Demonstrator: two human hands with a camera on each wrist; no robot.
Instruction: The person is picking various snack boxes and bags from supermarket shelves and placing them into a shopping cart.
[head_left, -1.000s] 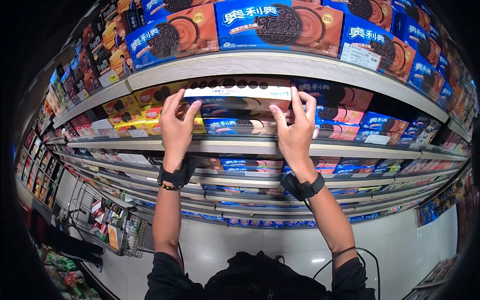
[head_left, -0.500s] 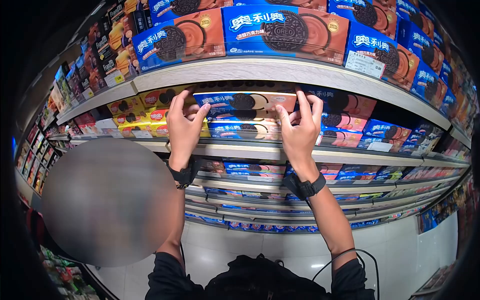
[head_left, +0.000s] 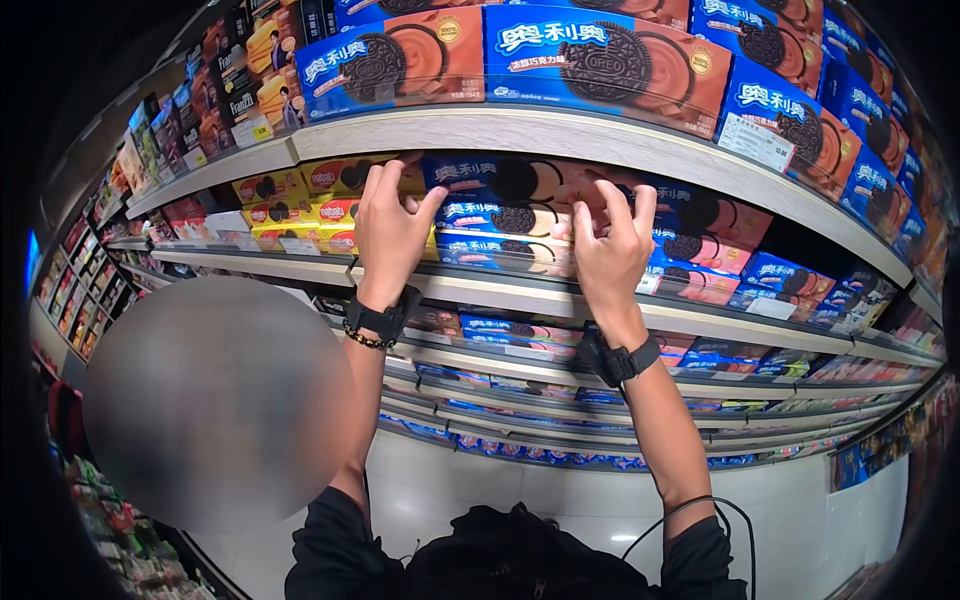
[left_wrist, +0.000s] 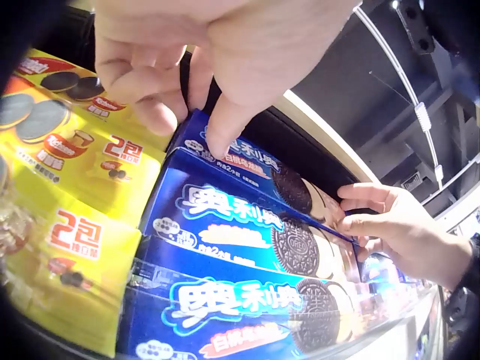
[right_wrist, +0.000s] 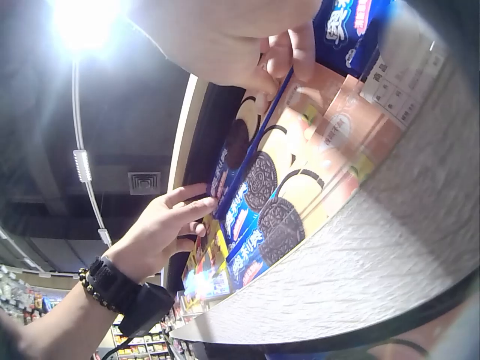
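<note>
Left hand touches, right hand pinches top Oreo box on shelf.

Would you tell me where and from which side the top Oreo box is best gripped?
Grip the top Oreo box by its two short ends, one hand each, coming from the shelf front. It is long and flat, lies on the stack, and the shelf above sits close over it, so reaching from above looks cramped. The left hand and right hand touch those ends.
</note>
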